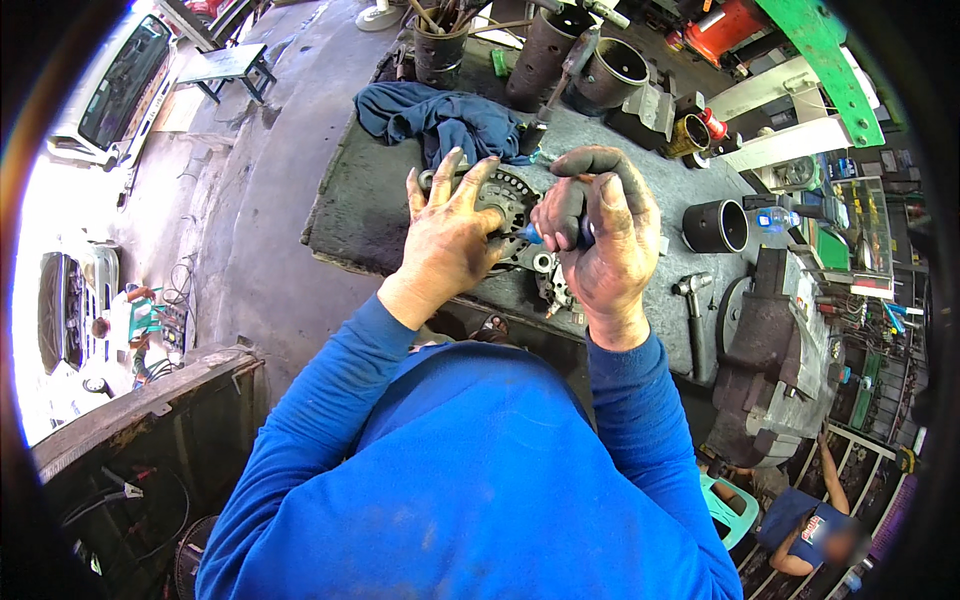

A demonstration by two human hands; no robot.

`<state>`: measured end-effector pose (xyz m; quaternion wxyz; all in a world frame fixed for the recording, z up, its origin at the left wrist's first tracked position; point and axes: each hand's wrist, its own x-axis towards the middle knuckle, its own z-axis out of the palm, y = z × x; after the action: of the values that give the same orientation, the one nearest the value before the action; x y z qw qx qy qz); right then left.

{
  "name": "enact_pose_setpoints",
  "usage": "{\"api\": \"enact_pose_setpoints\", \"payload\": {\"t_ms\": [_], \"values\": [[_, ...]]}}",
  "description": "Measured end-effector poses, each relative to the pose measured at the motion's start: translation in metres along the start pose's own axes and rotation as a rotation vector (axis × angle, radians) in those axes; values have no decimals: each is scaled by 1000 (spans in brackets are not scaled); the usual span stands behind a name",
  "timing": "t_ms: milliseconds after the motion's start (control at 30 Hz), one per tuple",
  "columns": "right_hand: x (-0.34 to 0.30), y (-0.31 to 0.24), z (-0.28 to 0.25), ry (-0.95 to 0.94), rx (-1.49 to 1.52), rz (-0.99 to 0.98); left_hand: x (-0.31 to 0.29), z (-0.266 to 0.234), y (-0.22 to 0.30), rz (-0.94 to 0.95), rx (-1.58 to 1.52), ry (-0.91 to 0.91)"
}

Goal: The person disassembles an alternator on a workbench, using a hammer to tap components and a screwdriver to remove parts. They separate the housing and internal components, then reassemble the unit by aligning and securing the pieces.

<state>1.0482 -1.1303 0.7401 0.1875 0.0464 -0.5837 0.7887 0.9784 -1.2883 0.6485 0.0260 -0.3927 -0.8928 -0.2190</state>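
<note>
My left hand (450, 240) lies with spread fingers over a round, slotted metal housing (512, 200) that looks like an alternator part, gripping it against the dark workbench (350, 220). In my right hand (610, 235) is a screwdriver (529, 234) with a blue handle, fingers wrapped round it. The tool points left toward the housing, beside my left thumb; its tip is hidden. Smaller metal parts (553, 285) lie just below the screwdriver, near the bench's front edge. Both hands are blackened with grease.
A dark blue cloth (425, 112) lies beyond my left hand, near a can of tools (440, 55). Metal cylinders (612, 75) stand at the back. To the right are a black sleeve (708, 228), a hammer (695, 315) and a large vise (770, 350). A person (805, 530) is at lower right.
</note>
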Motion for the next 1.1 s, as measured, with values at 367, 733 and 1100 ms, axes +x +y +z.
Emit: {"api": "enact_pose_setpoints", "payload": {"t_ms": [367,733,1100], "values": [[-3,11,14,170,-157,-28,10,-22,16,-159,132,-216],[-11,20,26,90,-369,-224,14,-15,-35,69,-164,133],[13,2,0,0,-176,126,17,-28,-46,-171,-229,-81]]}}
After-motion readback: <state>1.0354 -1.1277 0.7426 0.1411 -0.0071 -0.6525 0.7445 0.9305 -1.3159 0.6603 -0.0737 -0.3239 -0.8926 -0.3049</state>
